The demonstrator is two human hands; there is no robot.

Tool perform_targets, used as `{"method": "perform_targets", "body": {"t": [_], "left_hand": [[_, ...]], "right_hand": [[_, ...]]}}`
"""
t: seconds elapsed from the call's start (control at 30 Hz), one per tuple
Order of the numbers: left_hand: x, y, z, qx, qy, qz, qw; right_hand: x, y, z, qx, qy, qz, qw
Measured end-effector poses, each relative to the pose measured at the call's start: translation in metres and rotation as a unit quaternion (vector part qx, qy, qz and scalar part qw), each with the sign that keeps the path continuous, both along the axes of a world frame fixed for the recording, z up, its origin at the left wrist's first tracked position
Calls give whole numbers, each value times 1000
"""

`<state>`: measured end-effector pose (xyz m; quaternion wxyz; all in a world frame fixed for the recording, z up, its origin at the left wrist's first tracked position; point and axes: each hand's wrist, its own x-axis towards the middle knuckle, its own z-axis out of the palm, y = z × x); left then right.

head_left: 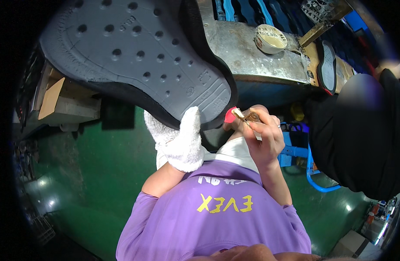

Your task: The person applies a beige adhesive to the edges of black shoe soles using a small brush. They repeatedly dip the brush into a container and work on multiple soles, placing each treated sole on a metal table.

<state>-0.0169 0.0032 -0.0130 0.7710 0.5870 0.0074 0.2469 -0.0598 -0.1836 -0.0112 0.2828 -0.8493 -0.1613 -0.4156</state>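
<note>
A large shoe [134, 56], its underside turned up to me, fills the upper left. That underside is grey with rows of round dimples, and its edge is black. My left hand [182, 141], in a white knit glove, grips the narrow heel end, thumb on the grey face. Bare and closed, my right hand [265, 132] pinches a small brass-coloured metal tool [247, 117] with a pale tip close to the heel. A pinkish-red piece [230, 115] shows at that tip; what it belongs to, I cannot tell.
Beyond the shoe stands a worn metal bench [243, 56] with a round tub [271, 39] of pale material. Another grey-soled shoe [327, 67] rests at its right. A person in black [361, 135] is close on my right, beside a blue metal frame [311, 165]. Cardboard [52, 100] lies left.
</note>
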Motion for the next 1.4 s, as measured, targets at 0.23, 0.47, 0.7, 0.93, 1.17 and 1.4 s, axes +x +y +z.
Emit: {"method": "perform_targets", "body": {"t": [0.23,0.47,0.7,0.93,1.17,1.4], "left_hand": [[0,1,-3,14,-11,8,1000],[-2,-1,1,-1,-2,0,1000],[-1,-1,7,-16,9,5,1000],[2,4,5,22,13,-6,1000],[-3,-3,14,-70,11,-16,997],[-2,3,14,-14,32,-27,999]], "right_hand": [[5,-9,2,-21,-28,-35,999],[3,-8,6,-25,-5,14,1000],[-9,1,10,-32,16,66,997],[-18,3,8,-29,18,75,997],[-8,-11,12,-24,-26,20,999],[-18,-1,10,-33,15,60,998]]}}
